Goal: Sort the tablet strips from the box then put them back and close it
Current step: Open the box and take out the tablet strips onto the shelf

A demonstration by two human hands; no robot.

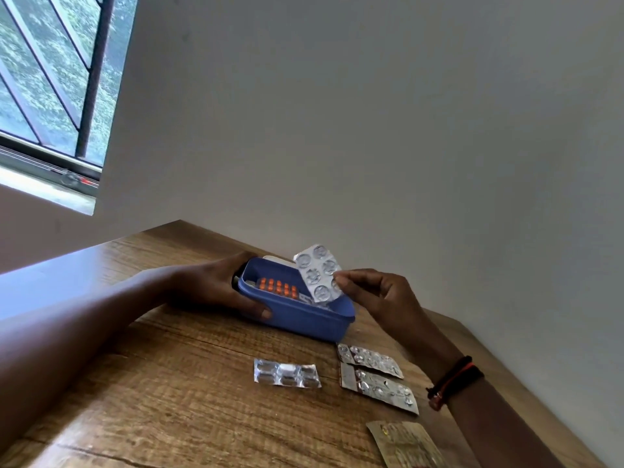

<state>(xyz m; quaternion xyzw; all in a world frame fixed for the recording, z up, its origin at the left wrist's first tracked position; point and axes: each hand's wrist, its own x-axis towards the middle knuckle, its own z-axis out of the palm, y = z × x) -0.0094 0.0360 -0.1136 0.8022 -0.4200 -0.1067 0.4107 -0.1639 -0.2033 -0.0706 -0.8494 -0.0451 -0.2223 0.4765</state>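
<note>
Indoors, at a wood-grain surface (169, 383) set against a pale grey wall (371, 130). Grips the left end of an open blue plastic box (304, 320) with the left hand (216, 285), fingers curled round the far side of that end, thumb pressed flat on the near wall. Pinches a silver blister strip (317, 273) of round tablets between thumb and fingertips of the right hand (374, 295), the other fingers loosely curled. Holds that strip upright and slightly tilted, its lower edge at the open top of the box, over the right half.

Inside the box, toward the left: an orange tablet strip (278, 288), lying flat over other packs too hidden to identify. Just behind the far rim, a white edge (277, 259), nature unclear.

On the surface nearer the camera, apart from the box: a clear-bubbled foil strip (287, 373) with a white tablet showing at its middle. To its right, two silver strips side by side, long edges touching: the farther silver strip (369, 360) just beside the near right corner of the box, the nearer silver strip (380, 388) below it. Closer still, at the bottom edge of the view, a pale gold strip (405, 444), partly cut off.

Round the right wrist, black and red thread bands (452, 380). Upper left: a barred window (50, 79), green foliage beyond.
</note>
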